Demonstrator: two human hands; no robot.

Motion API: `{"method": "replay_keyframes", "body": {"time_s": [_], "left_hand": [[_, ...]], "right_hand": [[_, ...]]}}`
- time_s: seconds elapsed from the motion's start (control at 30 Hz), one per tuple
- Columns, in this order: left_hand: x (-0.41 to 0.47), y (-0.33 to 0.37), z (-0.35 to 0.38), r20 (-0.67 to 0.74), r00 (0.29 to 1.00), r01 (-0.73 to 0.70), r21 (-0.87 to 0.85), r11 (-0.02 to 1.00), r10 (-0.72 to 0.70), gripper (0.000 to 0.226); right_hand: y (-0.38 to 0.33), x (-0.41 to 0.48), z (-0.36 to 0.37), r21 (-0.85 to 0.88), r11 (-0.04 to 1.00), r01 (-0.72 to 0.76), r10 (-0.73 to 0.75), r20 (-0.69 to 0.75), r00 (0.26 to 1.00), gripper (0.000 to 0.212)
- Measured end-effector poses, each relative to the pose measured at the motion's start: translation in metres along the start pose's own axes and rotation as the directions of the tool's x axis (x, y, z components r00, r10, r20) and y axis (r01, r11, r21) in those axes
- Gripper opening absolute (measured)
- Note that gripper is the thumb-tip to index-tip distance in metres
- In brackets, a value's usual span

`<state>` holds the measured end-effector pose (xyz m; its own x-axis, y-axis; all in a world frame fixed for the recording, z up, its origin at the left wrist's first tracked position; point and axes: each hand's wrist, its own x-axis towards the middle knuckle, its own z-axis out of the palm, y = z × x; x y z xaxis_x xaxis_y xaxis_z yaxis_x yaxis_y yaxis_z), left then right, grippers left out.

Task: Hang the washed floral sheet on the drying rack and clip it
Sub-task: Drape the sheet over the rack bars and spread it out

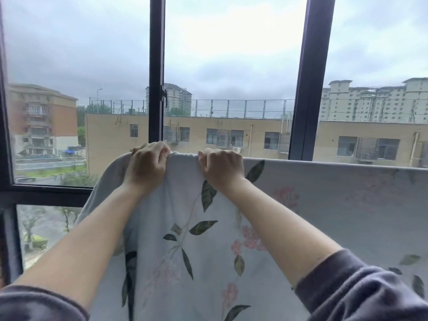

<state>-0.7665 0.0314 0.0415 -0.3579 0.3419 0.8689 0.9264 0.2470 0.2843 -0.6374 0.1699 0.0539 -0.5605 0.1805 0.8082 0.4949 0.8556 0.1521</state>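
The floral sheet [335,205], pale blue with green leaves and pink flowers, hangs across the lower half of the view, its top fold running level to the right. The rack's bar is hidden under that fold. My left hand [148,165] grips the top fold near the sheet's left end, where the cloth curves down. My right hand [222,169] grips the same fold a hand's width to the right, fingers curled over the top. No clip is visible.
Directly behind the sheet stands a large window with dark frames [157,70], a latch handle [165,95] on the middle post. Buildings and a street lie outside. My grey sleeves [361,290] fill the bottom corners.
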Motion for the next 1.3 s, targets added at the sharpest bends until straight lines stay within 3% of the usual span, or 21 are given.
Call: {"method": "replay_keyframes", "body": {"time_s": [0.1, 0.23, 0.3, 0.47, 0.63, 0.73, 0.9, 1.07, 1.13, 1.2, 1.3], "left_hand": [[-0.009, -0.025, -0.013, 0.014, 0.999, 0.034, -0.020, 0.999, -0.034, 0.026], [-0.045, -0.088, -0.029, 0.100, 0.964, 0.245, 0.028, 0.969, -0.247, 0.020], [-0.058, -0.104, -0.033, 0.088, 0.946, 0.307, 0.072, 0.949, -0.313, 0.027], [-0.044, -0.101, -0.058, -0.187, 0.962, 0.225, 0.126, 0.966, -0.200, 0.027], [-0.007, -0.120, -0.104, -0.285, 0.956, 0.139, 0.217, 0.966, -0.073, 0.025], [-0.006, -0.151, -0.120, -0.195, 0.972, 0.186, 0.287, 0.940, -0.133, 0.027], [-0.018, -0.178, -0.114, 0.058, 0.992, 0.093, 0.271, 0.958, -0.113, 0.029], [-0.024, -0.197, -0.123, 0.052, 0.993, 0.093, 0.261, 0.961, -0.110, 0.030], [-0.036, -0.204, -0.126, 0.079, 0.992, 0.079, 0.248, 0.965, -0.101, 0.043], [-0.051, -0.208, -0.123, 0.211, 0.975, 0.012, 0.248, 0.969, -0.067, 0.058], [-0.069, -0.216, -0.118, 0.445, 0.888, -0.079, 0.392, 0.916, -0.114, 0.049]], "right_hand": [[0.000, -0.001, 0.010, -0.029, 0.999, -0.015, 0.014, -0.049, 0.999, 0.048], [0.006, -0.004, 0.017, -0.008, 0.996, -0.090, 0.088, -0.152, 0.984, 0.056], [0.006, -0.004, 0.016, 0.005, 0.994, -0.111, 0.111, -0.159, 0.981, 0.056], [-0.017, -0.004, 0.011, 0.024, 0.984, -0.177, 0.179, -0.157, 0.971, 0.046], [-0.027, -0.004, 0.007, -0.029, 0.970, -0.242, 0.238, -0.107, 0.965, 0.043], [-0.033, -0.004, 0.006, -0.034, 0.962, -0.272, 0.267, -0.097, 0.959, 0.043], [-0.055, 0.004, 0.010, -0.030, 0.967, -0.252, 0.250, -0.048, 0.967, 0.043], [-0.074, 0.009, 0.014, -0.004, 0.976, -0.219, 0.218, -0.081, 0.973, 0.042], [-0.074, 0.009, 0.016, -0.010, 0.976, -0.216, 0.214, -0.095, 0.972, 0.044], [-0.072, 0.008, 0.017, 0.000, 0.973, -0.230, 0.229, -0.111, 0.967, 0.049], [-0.066, 0.005, 0.019, 0.003, 0.966, -0.258, 0.257, -0.127, 0.958, 0.048]]}}
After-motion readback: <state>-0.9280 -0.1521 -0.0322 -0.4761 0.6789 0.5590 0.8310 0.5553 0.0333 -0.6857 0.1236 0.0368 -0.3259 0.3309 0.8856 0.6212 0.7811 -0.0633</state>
